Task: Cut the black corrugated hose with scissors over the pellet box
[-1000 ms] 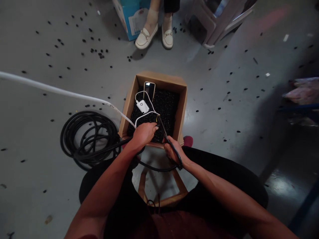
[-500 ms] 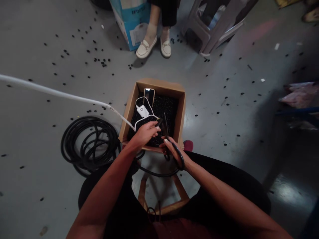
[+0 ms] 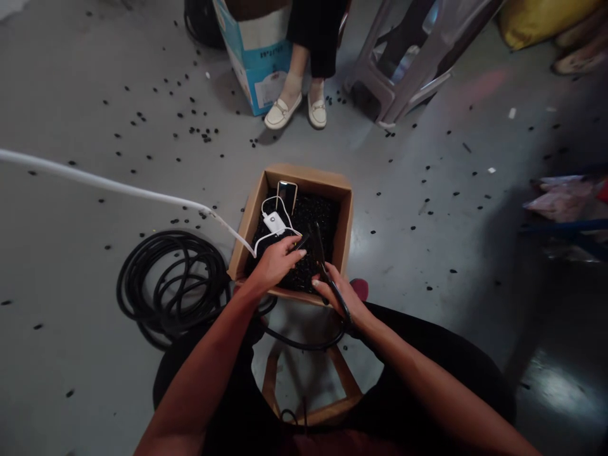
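Note:
A cardboard box (image 3: 346,221) full of small black pieces stands between my knees. Over its left part, my left hand (image 3: 278,261) pinches a small dark piece (image 3: 300,242) between thumb and fingers. To the right, my right hand (image 3: 338,290) is wrapped round the handles of black scissors (image 3: 327,272), whose blades point up over the box. Inside the box lie a phone (image 3: 287,195) and a white device (image 3: 274,223) with a thin white cable looped beside it.
Coiled black tubing (image 3: 173,285) lies on the floor at left. A white cable (image 3: 118,185) crosses from the left. Ahead are a person's white shoes (image 3: 284,113), a blue-white carton (image 3: 268,60) and a grey stool (image 3: 389,104). Black bits dot the floor.
The view has shifted, so the box and shoes sit lower. The scissors have turned in my right hand, with their handles now seen more edge-on. My left hand keeps its pinch.

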{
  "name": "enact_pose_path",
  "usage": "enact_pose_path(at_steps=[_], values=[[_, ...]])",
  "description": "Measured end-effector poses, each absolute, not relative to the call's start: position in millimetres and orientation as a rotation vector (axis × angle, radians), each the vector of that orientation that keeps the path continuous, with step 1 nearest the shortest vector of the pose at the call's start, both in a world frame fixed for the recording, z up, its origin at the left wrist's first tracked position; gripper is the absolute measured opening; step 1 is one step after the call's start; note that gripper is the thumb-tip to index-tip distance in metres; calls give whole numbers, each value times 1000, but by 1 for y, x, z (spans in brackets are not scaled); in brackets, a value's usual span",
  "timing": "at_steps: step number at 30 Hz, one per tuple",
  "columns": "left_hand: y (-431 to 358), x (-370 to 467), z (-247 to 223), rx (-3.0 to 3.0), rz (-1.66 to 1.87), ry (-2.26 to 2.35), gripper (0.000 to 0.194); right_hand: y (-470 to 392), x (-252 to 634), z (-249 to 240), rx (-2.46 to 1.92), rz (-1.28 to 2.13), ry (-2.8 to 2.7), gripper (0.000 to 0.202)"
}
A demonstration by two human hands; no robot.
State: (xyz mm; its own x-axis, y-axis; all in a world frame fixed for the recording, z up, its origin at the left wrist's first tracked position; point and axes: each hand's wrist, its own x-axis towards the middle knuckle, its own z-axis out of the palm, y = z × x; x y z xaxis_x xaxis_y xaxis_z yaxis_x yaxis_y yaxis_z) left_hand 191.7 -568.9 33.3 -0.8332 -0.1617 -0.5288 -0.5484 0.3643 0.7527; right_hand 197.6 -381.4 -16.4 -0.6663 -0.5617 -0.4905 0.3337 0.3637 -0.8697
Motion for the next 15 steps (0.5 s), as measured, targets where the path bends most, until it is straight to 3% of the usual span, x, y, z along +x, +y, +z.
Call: enact_pose_path(at_steps=[4,10,15], values=[[-569,191,39,-636,1511,2293,39,-384,198,-15,-172,-1409,1813,46],[-569,192,44,-666,1415,2374,35,-384,200,-21,-192,-1469,1768,52],[-565,190,40,-761,1725,2141,34,-382,202,-21,-192,-1498,1722,59]])
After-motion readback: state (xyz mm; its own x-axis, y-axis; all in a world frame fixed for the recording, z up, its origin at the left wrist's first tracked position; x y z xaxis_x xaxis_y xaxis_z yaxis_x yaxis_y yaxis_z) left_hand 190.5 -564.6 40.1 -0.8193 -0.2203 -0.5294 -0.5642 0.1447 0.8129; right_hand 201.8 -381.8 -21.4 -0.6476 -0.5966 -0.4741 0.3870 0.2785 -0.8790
